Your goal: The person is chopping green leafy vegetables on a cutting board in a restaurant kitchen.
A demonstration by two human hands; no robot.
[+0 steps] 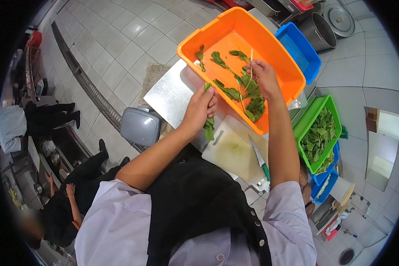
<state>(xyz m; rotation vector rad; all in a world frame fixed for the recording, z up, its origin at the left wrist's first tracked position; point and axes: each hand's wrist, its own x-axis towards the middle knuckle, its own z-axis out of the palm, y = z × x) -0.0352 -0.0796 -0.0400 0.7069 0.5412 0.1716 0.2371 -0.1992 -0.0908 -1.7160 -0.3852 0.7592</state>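
Note:
My left hand (201,108) is closed around a bunch of leafy greens (208,128), just outside the near left wall of an orange plastic tub (286,66). Over the tub, my right hand (262,74) pinches a pale green stem (251,63) between thumb and fingers. Loose leafy stalks (231,91) lie on the tub's floor, partly behind my right hand. Below the tub is a white cutting board (222,146) with a greenish stain. A knife with a green handle (260,158) rests on its right side, blade pointing towards the tub.
A green crate of cut leaves (301,146) stands at the right, by blue trays (334,176). Beyond the orange tub are a blue tub (314,71) and a metal pot (329,36). A grey lidded bin (140,126) stands left of the steel table (166,89). Two people are at the far left.

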